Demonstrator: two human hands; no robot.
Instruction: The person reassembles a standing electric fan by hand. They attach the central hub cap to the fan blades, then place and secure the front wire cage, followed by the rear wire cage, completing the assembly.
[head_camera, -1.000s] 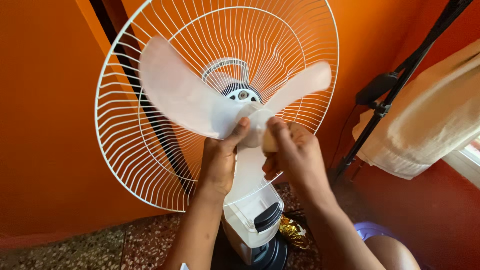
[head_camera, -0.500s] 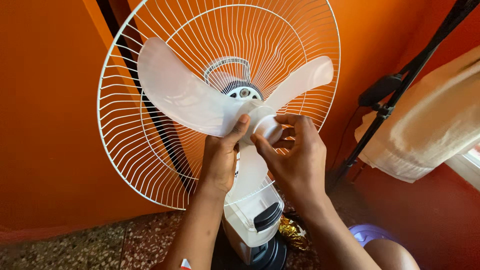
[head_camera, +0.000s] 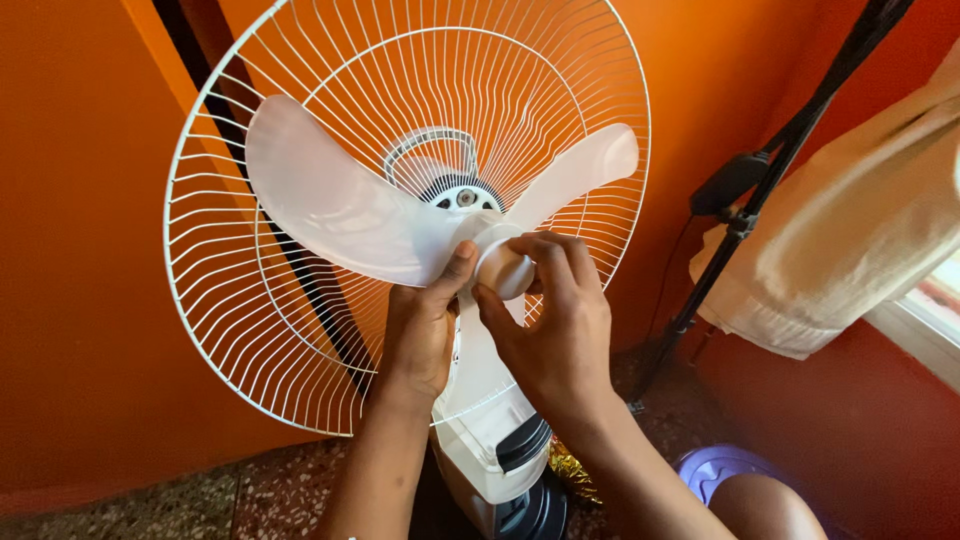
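Since 1 second ago, the right hand has slid around the front of the blade hub cap, its fingers now curled and pinching that cap. Behind it, the white wire guard fills the view, with the translucent 3-blade fan blade seated at its centre. Bracing it, the left hand has its thumb pressed to the hub. Steady blade, square turning would serve best. Orange wall, speckled floor, a cream cloth on a black stand.
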